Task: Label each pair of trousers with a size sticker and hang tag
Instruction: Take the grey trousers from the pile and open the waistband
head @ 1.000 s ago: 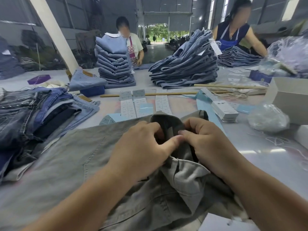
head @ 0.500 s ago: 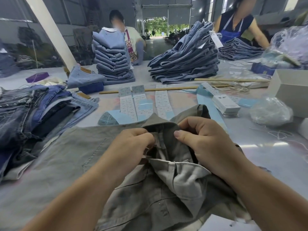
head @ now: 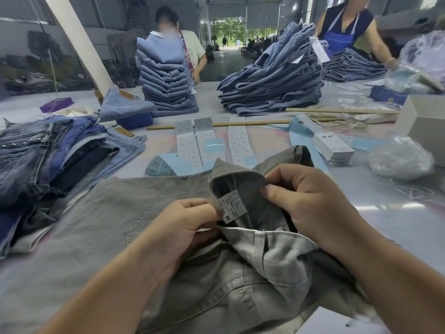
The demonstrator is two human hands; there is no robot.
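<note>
Grey trousers [head: 101,227] lie across the table in front of me, their waistband turned open. My left hand [head: 185,227] pinches the edge of a white sewn-in label [head: 232,207] marked M inside the waist. My right hand [head: 305,201] grips the folded-back waistband just right of the label, thumb on the dark inner cloth. Strips of size stickers [head: 192,148] lie on the table beyond the trousers. A stack of white hang tags [head: 333,147] sits to the right of them.
A pile of dark and blue jeans [head: 48,155] lies at my left. Two tall stacks of folded blue jeans [head: 272,80] stand further back, with two people working behind them. A white box [head: 423,119], a crumpled plastic bag [head: 399,157] and wooden sticks [head: 240,122] lie at right and centre.
My hands have spread the waistband apart. The white M label, hidden before, now shows between them, with my left fingers pinching it.
</note>
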